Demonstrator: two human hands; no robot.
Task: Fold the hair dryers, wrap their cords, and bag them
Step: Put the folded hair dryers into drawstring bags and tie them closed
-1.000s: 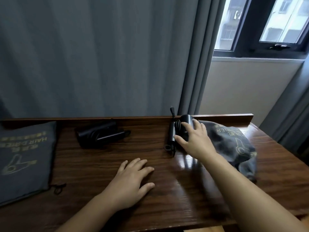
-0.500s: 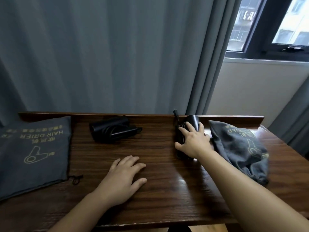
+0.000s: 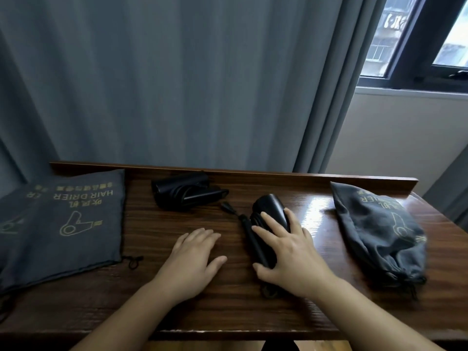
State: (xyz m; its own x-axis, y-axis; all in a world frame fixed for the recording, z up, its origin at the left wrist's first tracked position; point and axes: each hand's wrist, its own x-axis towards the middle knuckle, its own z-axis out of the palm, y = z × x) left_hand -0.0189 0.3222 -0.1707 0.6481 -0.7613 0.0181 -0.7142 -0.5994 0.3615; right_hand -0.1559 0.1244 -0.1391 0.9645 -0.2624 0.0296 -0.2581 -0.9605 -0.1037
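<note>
You have dragged the nearer black folded hair dryer (image 3: 272,214) away from the back ledge and toward yourself across the dark wooden table (image 3: 228,307). A second ago it lay up against the ledge, touching the mouth side of the lumpy grey bag; now it sits mid-table, well apart from that bag and just right of your left hand. That reads as the dryer being brought into working range, likely for checking its cord wrap or bagging it.

Largest of the containers is the flat grey drawstring bag printed HAIR DRIER (image 3: 65,224) on the left, lying flat, so I judge it empty. A second flat bag edge shows at the far left, too cropped to judge. The bulging grey drawstring bag (image 3: 377,231) on the right is rounded and cinched at its near end, so it probably holds a dryer already, though the contents are hidden.

The other black folded hair dryer (image 3: 184,193) lies near the back ledge with cord looped round it, untouched and unbagged.

Your right hand (image 3: 291,252) lies over the near dryer, fingers curved along its body and thumb hooked at its near end, gripping it. A short length of black cord with its plug (image 3: 228,207) trails out to the dryer's left. Your left hand (image 3: 195,259) rests flat on the table, fingers relaxed, holding nothing.
</note>
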